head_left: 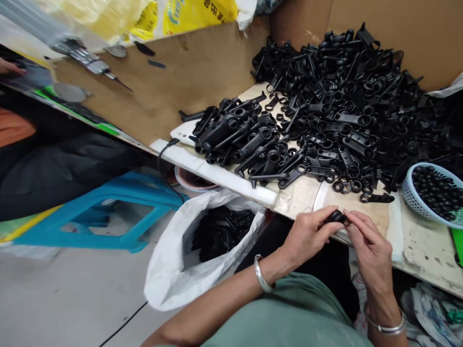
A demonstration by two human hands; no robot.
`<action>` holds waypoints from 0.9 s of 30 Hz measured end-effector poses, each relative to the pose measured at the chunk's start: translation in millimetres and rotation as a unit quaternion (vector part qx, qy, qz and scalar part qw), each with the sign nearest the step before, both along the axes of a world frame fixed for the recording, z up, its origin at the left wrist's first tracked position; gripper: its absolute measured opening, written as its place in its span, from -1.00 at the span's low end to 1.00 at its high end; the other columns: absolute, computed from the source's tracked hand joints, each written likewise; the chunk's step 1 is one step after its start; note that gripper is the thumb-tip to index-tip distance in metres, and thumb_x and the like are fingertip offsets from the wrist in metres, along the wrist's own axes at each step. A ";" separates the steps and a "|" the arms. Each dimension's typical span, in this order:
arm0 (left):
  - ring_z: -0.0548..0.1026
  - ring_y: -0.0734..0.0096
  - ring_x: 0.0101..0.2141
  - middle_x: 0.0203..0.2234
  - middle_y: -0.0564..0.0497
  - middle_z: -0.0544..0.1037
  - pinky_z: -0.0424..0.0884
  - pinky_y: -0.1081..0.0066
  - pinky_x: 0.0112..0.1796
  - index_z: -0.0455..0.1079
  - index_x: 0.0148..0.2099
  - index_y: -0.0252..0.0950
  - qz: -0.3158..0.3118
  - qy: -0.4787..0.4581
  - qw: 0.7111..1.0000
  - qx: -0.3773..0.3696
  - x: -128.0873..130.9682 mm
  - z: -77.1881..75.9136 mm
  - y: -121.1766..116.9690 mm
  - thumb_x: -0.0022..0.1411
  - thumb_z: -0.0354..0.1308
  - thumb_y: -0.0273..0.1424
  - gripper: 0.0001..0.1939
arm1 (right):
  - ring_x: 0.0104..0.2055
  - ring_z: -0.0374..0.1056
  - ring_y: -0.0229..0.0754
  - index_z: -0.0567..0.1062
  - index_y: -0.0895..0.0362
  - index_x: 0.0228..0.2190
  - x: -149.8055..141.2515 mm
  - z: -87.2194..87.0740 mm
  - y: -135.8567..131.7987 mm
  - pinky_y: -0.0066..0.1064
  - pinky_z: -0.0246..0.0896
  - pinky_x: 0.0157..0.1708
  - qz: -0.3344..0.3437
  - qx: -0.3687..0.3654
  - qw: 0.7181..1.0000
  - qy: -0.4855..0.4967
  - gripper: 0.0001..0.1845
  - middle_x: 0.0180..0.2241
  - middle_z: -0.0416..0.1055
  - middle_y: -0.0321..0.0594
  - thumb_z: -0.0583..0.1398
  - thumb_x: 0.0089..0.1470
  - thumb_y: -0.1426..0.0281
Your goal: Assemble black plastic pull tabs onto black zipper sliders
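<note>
My left hand [309, 234] and my right hand [367, 246] meet at the table's front edge, both pinched on one small black plastic part [336, 217] held between the fingertips. Each wrist wears a silver bangle. Just beyond the hands lie loose black rings [347, 185] and a flat black arm piece [378, 197]. A big heap of black plastic parts [354, 101] covers the table behind them.
A white basket of black balls [436, 193] stands at the right. A white bag of black parts [217, 236] hangs open below the table's edge, left of my lap. A blue stool [108, 214] stands on the floor. Cardboard walls [173, 82] back the table.
</note>
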State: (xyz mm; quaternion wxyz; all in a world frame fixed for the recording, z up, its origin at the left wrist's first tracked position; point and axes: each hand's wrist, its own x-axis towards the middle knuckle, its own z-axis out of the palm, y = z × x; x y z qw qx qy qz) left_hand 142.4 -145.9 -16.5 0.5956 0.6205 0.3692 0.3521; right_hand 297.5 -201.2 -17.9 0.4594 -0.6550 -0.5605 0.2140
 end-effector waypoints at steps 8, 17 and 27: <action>0.46 0.50 -0.58 -0.59 0.08 0.47 0.42 0.55 -0.50 0.45 0.03 -0.35 -0.102 0.047 0.992 0.050 -5.1 0.6 -1.9 0.38 -0.07 -0.38 -0.66 | -0.15 0.56 -0.03 0.63 0.08 -0.11 -9.8 -6.5 1.8 -0.23 0.52 -0.16 -0.009 -0.074 0.997 0.033 -0.58 -0.11 0.60 -0.12 0.18 0.17 0.10; 0.53 0.30 0.00 0.01 -0.09 0.57 0.43 0.24 0.01 0.34 0.20 -0.32 0.159 0.252 0.847 0.441 -70.2 42.4 46.9 0.45 -0.17 -0.42 -0.61 | 0.09 0.38 0.08 0.51 0.13 0.06 54.7 7.7 27.2 0.01 0.26 0.14 -0.069 0.065 0.951 -0.296 -0.57 0.09 0.44 0.00 0.13 0.25 0.21; 0.34 0.08 0.09 0.01 0.08 0.58 -0.06 -0.13 0.22 0.39 0.10 -0.17 0.331 0.413 0.815 0.237 -139.9 71.3 181.1 0.38 -0.06 -0.22 -0.65 | -0.06 0.37 0.04 0.55 0.11 -0.22 89.7 5.9 39.2 -0.11 0.31 -0.05 -0.040 0.034 0.925 -0.376 -0.73 -0.14 0.47 -0.05 0.09 0.25 0.27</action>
